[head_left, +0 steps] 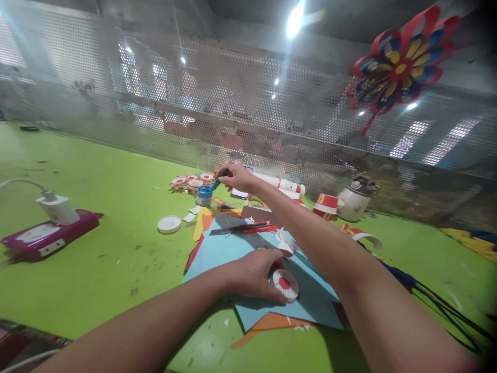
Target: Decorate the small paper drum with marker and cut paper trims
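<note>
My left hand is closed around a small round white paper piece with a red centre and dark lines, resting on light blue paper. My right hand reaches far forward, its fingers pinched on a paintbrush with a dark handle; the lower part is blue. The brush slants down toward an open jar of blue paint; whether its tip is inside I cannot tell. A white lid lies left of the jar. Scissors with red handles lie on the paper between my arms.
Several round red-and-white paper pieces sit behind the jar. White rolls, a red-and-white cup and a white pot stand at right. A purple power strip lies left. A paper flower hangs upper right before a perforated screen.
</note>
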The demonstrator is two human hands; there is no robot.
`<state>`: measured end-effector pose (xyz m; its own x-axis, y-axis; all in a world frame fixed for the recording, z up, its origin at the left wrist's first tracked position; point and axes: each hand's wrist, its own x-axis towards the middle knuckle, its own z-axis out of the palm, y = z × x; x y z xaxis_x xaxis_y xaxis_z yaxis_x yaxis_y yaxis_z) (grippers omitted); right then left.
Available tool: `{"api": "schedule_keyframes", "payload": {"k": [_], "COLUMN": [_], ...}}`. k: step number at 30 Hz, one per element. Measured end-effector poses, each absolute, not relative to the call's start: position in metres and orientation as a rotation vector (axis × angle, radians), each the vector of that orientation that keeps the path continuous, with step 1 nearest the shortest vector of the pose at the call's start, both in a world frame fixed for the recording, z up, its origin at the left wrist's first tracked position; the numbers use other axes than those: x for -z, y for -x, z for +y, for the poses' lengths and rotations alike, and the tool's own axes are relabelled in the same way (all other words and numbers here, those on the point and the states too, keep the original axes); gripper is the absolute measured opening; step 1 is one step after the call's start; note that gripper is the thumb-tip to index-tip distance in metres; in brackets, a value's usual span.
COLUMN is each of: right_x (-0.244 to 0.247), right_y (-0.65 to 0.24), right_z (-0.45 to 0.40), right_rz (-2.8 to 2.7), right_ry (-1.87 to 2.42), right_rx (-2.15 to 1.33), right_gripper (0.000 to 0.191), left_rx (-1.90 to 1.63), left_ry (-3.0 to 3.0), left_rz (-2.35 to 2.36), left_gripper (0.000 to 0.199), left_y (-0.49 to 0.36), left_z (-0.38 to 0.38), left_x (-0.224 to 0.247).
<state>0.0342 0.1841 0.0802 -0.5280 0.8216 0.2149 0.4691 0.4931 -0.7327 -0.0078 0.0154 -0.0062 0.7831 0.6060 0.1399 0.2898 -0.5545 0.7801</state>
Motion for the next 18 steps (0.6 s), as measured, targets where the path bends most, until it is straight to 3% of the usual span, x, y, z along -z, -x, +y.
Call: {"api": "schedule_keyframes", "payload": {"k": [5, 15, 18], "right_x": [-0.102, -0.107, -0.094], "right_y": [-0.056, -0.186, -0.224], "right_z": [0.164, 0.047, 0.000], "right_rz": [-2.114, -1.551, -1.323], "right_ry": [0.996, 0.907, 0.934], "right_rx": [-0.876, -0.949, -0.927], "right_gripper": [0.020, 0.002, 0.008], "left_rx": [-0.504, -0.485, -0.440], "left_ry": [-2.215, -2.167, -2.147], "left_rz": [0.672, 0.638, 0.658], "left_gripper": [0.085, 0.086, 0.086], "left_y": [0.008, 0.007, 0.007], "left_z": [0.016, 0.019, 0.020], "left_x": [0.006, 0.011, 0.010]}}
